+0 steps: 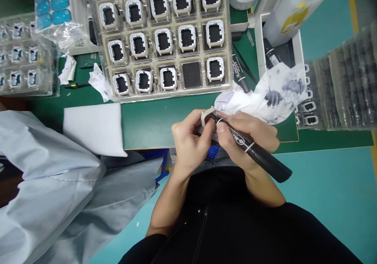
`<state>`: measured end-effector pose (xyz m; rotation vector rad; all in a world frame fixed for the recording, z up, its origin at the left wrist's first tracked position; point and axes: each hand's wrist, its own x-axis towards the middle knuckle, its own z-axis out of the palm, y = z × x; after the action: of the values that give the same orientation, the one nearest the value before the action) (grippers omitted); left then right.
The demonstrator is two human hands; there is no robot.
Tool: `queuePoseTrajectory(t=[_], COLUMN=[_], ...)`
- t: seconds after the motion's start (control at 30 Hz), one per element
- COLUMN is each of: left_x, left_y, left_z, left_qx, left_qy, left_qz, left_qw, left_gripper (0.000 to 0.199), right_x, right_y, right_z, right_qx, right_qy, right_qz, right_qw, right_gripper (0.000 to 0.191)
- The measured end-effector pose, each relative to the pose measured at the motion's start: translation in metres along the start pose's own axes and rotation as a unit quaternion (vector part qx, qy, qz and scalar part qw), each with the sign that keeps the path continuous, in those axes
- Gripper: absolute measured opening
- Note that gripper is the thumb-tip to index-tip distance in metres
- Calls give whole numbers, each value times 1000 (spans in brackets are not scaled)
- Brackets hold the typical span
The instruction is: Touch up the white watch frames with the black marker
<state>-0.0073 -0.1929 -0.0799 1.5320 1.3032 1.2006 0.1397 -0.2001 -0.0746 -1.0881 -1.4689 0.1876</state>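
Over the table's front edge, my left hand [191, 138] pinches a small beige watch-case frame [207, 115] between thumb and fingers. My right hand [247, 138] holds a black marker [256, 152], whose tip touches or nearly touches the frame's inner side. The exact contact is too small to tell. Beyond my hands lies a clear plastic tray [159, 96] with rows of similar beige frames with white rims. One compartment [191, 75] in its front row holds no frame. A stained white cloth [253, 99] lies just past my right hand.
A white foam pad [92, 128] lies at left, near a co-worker's light-blue sleeve [50, 170]. Another marker [240, 73] is right of the tray. A white bin [298, 48] holds a bottle [290, 15]. Stacked trays [347, 79] stand far right, crumpled tissues [98, 81] back left.
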Motion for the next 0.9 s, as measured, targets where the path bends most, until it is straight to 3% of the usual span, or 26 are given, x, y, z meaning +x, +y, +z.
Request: queuePoseTrajectory(t=[0.2, 0.4, 0.63, 0.9], left_x=[0, 1, 2, 11], left_y=[1, 2, 3, 9], left_z=[0, -1, 0, -2], left_qx=[-1, -13, 3, -117], left_qy=[-3, -8, -8, -15], left_qz=[-4, -11, -16, -47], left_qw=[1000, 1000, 1000, 992], left_gripper=[23, 16, 19, 9], right_x=[0, 3, 1, -3], right_y=[0, -2, -1, 5], right_z=[3, 1, 3, 1], right_qx=[-14, -3, -10, 77], right_qy=[36, 10, 41, 34], right_qz=[-6, -12, -7, -4], right_qw=[999, 1000, 999, 996], right_gripper=[11, 13, 14, 17])
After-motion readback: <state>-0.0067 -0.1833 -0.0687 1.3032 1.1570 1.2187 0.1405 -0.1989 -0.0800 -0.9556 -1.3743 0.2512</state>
